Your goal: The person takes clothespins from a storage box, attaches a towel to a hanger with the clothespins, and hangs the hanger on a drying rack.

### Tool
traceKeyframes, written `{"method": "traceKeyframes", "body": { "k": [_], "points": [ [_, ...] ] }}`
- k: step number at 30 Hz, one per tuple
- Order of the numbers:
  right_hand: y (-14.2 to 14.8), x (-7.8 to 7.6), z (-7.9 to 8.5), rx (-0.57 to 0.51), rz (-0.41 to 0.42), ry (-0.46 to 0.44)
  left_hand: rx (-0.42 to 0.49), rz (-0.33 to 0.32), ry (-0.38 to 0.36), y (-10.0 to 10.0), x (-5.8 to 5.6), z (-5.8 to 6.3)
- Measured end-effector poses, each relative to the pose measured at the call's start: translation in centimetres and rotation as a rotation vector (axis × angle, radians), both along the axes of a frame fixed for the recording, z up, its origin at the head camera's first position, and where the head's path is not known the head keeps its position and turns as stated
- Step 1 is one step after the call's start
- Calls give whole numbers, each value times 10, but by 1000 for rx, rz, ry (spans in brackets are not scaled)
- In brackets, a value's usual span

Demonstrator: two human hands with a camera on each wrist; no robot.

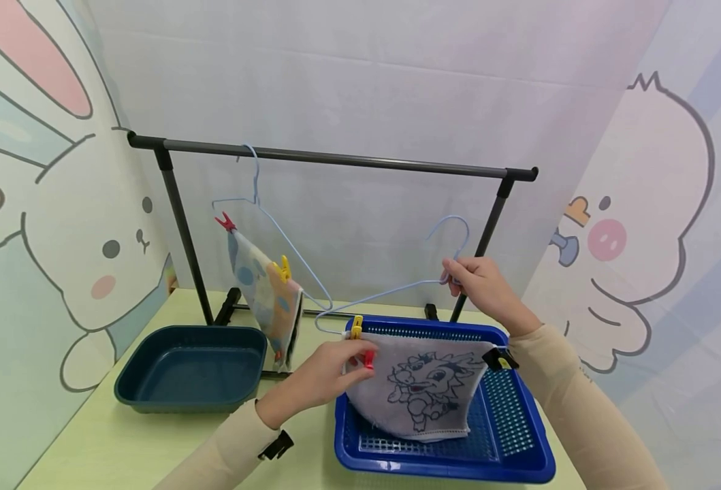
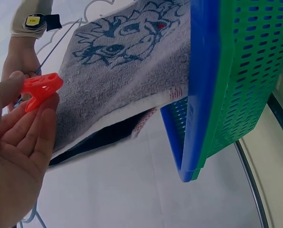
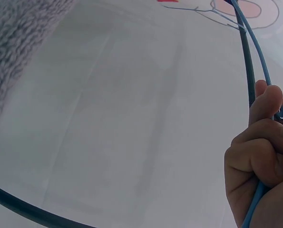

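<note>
My right hand (image 1: 483, 282) grips a light-blue wire hanger (image 1: 397, 291) by the neck below its hook, fingers curled round the wire in the right wrist view. From the hanger's lower bar hangs a grey towel (image 1: 424, 391) with a dark cartoon dragon on it. A yellow clothespin (image 1: 357, 327) sits at the towel's upper left corner. Between thumb and fingers, my left hand (image 1: 320, 374) pinches a red clothespin (image 2: 43, 85). It is beside the towel's left edge, a little below the yellow one. The towel overlaps a blue basket (image 1: 446, 469) in the head view.
Behind stands a dark rack with a horizontal rail (image 1: 348, 160). A second blue hanger (image 1: 293, 245) hooks over it, carrying a patterned cloth (image 1: 259, 286) with a red clothespin (image 1: 226, 222) and a yellow clothespin (image 1: 282, 269). At left, a dark green basin (image 1: 191, 405) rests on the table (image 1: 90, 435).
</note>
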State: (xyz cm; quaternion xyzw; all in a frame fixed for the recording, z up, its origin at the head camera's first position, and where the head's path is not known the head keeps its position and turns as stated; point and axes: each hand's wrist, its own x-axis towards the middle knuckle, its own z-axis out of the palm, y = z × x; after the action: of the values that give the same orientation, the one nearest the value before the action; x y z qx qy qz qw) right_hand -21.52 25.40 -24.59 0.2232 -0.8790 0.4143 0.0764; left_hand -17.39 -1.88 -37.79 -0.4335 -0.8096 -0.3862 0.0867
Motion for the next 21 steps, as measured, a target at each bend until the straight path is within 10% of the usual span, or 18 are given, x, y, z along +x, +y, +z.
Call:
{"method": "traceKeyframes", "body": {
  "k": [21],
  "points": [
    [-6, -8, 2, 12, 22, 66, 49, -8, 97, 12, 5, 13]
  ]
}}
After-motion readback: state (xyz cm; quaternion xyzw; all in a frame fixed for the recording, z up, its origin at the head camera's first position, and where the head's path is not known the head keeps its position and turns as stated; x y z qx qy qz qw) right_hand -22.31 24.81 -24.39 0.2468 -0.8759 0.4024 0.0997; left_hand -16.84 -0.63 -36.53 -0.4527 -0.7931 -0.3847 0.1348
